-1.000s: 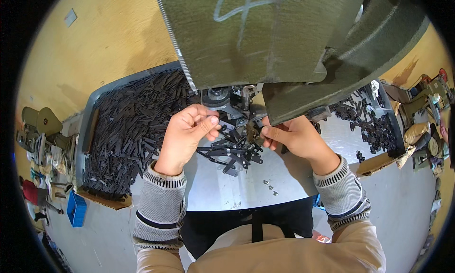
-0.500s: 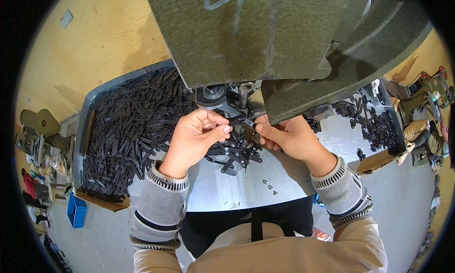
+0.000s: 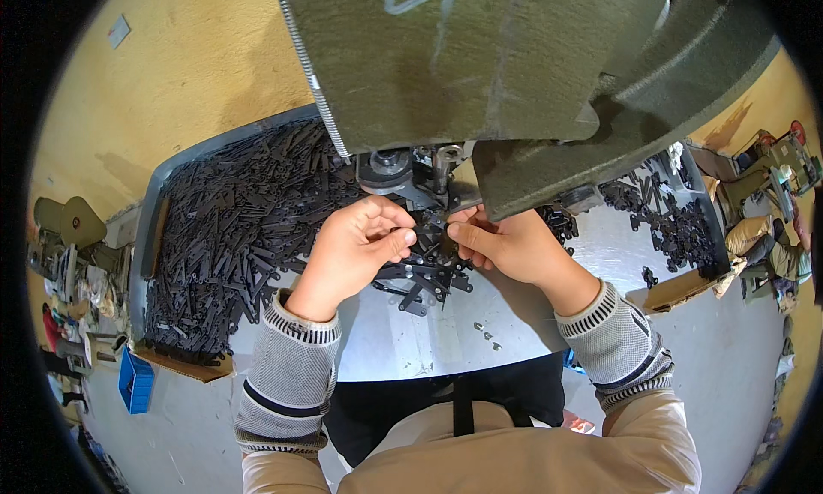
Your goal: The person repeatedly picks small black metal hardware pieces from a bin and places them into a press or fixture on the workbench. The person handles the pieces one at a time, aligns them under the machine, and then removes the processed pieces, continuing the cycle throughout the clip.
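A large green machine [image 3: 446, 74] hangs over the work spot, with a round metal fitting [image 3: 386, 167] and an upright metal pin [image 3: 445, 160] under its head. Just below these, my left hand [image 3: 364, 245] is closed, thumb against curled fingers; what it pinches is too small to make out. Opposite it, my right hand [image 3: 510, 245] is closed too, its thumb and forefinger meeting at the machine's lower parts, where the pinched item is hidden. Beneath both hands lies a small heap of dark, linked metal strips [image 3: 416, 293].
A big heap of dark flat metal strips [image 3: 231, 237] fills the left of the metal table [image 3: 386, 344]. On the right are smaller dark parts [image 3: 686, 237] beside a cardboard edge [image 3: 677, 293]. Small metal bits [image 3: 489, 335] lie near the front. A blue bin [image 3: 135, 381] stands on the floor.
My right hand has shifted slightly left, closer to my left hand. The small metal strip seen at its fingertips before no longer shows clearly. My left hand is almost unmoved.
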{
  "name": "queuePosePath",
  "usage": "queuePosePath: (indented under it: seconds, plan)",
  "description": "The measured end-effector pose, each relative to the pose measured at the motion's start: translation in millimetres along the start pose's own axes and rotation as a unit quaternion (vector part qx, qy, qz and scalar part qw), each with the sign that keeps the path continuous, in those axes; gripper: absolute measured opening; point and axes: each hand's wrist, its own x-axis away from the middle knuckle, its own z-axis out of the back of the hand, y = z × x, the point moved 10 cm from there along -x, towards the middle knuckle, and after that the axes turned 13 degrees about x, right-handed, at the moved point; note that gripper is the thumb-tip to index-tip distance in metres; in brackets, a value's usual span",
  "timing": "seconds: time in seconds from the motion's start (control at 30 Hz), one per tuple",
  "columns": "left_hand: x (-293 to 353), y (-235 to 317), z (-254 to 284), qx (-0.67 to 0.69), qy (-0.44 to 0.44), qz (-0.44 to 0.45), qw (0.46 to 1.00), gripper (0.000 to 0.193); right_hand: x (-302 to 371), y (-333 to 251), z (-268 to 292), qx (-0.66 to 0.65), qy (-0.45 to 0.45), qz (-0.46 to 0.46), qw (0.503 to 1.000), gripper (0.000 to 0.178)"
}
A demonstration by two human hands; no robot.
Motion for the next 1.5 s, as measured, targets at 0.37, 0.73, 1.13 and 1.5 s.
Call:
queuePosePath:
  seconds: [0.37, 0.73, 1.13, 1.5]
  plan:
    - [1, -24, 14, 0.048, 0.033, 0.137, 0.989, 0.011, 1, 2, 6, 0.075, -0.034, 0.02, 0.996, 0.021]
    - [-1, -23, 13, 0.057, 0.024, 0.133, 0.989, 0.01, 56, -20, 40, 0.383, 0.057, 0.322, 0.864, 0.018]
    - [0, -6, 17, 0.118, 0.029, 0.068, 0.99, 0.012, 41, -13, 53, 0.17, 0.144, 0.191, 0.956, 0.011]
    - [8, 17, 50, 0.143, 0.14, -0.02, 0.98, 0.009, 11, -34, 10, 0.209, 0.184, 0.239, 0.93, 0.016]
